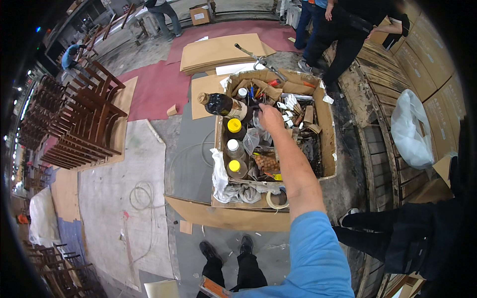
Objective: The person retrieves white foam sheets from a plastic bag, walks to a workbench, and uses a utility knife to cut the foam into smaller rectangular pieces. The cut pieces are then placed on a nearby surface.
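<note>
My right arm, in a blue sleeve, reaches over a cardboard box (327, 144) full of small supplies. Inside it, my right hand (270, 118) is closed with its fingertips at something dark that I cannot make out. Just left of the fingertips a dark glass bottle (229, 106) with a tan label lies tilted, its neck pointing left over the box's edge. Below it stand a yellow-capped jar (234, 126), a white-capped bottle (233, 145) and another yellow-capped jar (237, 168). White-tipped brushes (289, 105) lie right of the hand. My left hand is out of view.
A grey rag (243, 192) and a tape roll (276, 199) lie at the box's near edge. Flat cardboard sheets (221, 52) are stacked beyond. Stacked wooden chair frames (92, 111) stand left. People stand at right, beside a slatted platform (385, 94). A loose hose (143, 194) coils on the floor.
</note>
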Motion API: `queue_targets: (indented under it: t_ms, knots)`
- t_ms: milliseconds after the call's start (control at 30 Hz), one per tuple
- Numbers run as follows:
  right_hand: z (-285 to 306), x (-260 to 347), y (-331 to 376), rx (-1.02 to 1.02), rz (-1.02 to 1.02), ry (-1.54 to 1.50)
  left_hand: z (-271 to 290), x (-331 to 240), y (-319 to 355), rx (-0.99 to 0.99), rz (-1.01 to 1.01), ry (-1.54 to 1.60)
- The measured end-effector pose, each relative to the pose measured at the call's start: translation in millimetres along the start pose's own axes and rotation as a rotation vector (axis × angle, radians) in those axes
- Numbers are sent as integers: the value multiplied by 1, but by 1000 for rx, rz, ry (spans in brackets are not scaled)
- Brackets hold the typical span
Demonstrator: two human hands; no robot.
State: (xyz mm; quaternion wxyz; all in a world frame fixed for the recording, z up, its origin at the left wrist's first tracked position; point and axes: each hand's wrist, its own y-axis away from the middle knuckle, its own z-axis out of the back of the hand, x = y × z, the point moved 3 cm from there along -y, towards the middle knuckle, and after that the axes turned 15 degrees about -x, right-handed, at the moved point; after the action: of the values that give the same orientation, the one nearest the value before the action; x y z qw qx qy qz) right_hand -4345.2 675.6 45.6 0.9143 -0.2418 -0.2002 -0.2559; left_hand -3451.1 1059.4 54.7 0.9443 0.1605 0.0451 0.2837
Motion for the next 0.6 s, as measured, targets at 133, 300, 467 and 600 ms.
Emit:
queue_targets:
  t_ms: [133,300,467,600]
  knots:
    - [-11,-6,5,10,3,-32,9,-5,17,-4,2,7]
    - [-15,-2,1,-148,5,17,19,-6,35,-17,-18,29]
    - [-17,8,-12,-180,-55,29,28,5,61,-39,-45,80]
    - [-18,5,-23,-214,-213,-34,23,17,73,-24,105,8]
